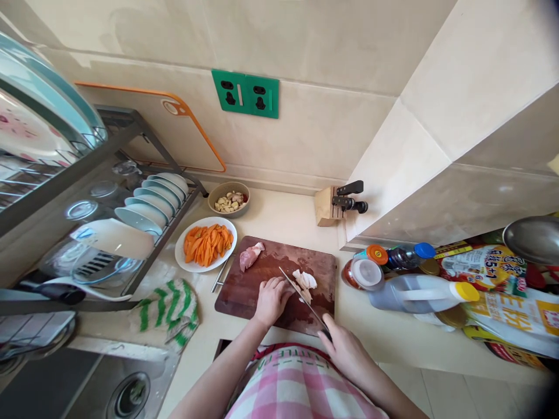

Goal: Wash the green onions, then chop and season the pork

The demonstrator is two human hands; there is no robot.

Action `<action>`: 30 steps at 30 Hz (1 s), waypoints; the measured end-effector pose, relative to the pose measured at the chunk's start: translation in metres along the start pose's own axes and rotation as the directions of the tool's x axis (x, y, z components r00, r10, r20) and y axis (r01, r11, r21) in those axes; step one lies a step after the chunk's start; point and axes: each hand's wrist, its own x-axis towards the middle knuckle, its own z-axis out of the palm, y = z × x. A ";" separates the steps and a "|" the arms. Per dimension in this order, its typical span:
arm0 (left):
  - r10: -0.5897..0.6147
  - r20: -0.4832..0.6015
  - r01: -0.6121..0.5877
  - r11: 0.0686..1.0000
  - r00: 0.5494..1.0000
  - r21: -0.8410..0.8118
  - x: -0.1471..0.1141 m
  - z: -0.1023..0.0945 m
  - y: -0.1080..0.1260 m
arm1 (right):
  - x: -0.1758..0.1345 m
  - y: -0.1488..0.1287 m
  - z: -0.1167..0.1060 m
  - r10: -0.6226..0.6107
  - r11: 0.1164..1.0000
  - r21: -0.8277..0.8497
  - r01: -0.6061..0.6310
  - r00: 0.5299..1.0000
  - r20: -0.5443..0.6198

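Observation:
My right hand (343,343) is wrapped round the handle of a kitchen knife (302,293), whose blade slants up and left over the dark brown cutting board (279,256). Curled fingers of my left hand (273,298) press down on the board just left of the blade; what lies beneath them is hidden. Pale cut pieces of meat (305,280) lie right of the blade. A larger pink piece of raw meat (251,256) sits at the board's upper left, apart from both hands.
A white plate of sliced carrots (208,244) and a bowl of garlic cloves (229,199) stand left of the board. Further left are a dish rack (144,131), a striped cloth (168,308) and a sink (102,378). A knife block (326,206) stands behind; bottles (414,294) crowd the right.

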 end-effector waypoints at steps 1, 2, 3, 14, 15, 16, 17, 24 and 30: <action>0.003 0.002 -0.003 1.000 1.000 -0.005 0.000 0.000 0.000 | 0.008 -0.007 0.003 -0.003 1.000 -0.005 0.003 1.000 -0.014; 0.004 0.002 -0.004 1.000 1.000 -0.006 0.001 -0.001 -0.001 | 0.016 -0.013 0.005 -0.002 1.000 -0.011 0.002 1.000 -0.024; 0.006 0.001 -0.006 1.000 1.000 -0.005 0.001 -0.002 -0.001 | 0.021 -0.018 0.007 -0.003 1.000 -0.018 0.003 1.000 -0.030; 0.006 0.008 -0.006 1.000 1.000 -0.007 -0.001 -0.006 0.000 | -0.001 0.009 0.028 0.123 0.992 -0.017 -0.122 0.990 0.074; 0.007 0.004 -0.007 1.000 1.000 -0.007 -0.002 -0.005 0.000 | 0.003 0.004 0.028 0.112 0.994 -0.016 -0.111 0.992 0.062; 0.009 0.001 -0.009 1.000 1.000 -0.006 -0.002 -0.005 0.000 | 0.009 0.000 0.028 0.095 0.995 -0.013 -0.094 0.994 0.046; 0.012 -0.003 -0.012 1.000 1.000 -0.005 -0.003 -0.005 0.000 | 0.013 -0.004 0.027 0.077 0.997 -0.007 -0.076 0.997 0.030; 0.003 -0.031 -0.003 1.000 1.000 0.000 -0.009 -0.005 -0.003 | -0.004 0.018 0.016 0.074 0.990 0.121 -0.076 0.997 0.025; 0.004 0.023 -0.004 1.000 1.000 0.001 -0.002 -0.006 -0.002 | -0.026 0.016 0.004 0.065 0.997 0.051 -0.066 0.998 0.015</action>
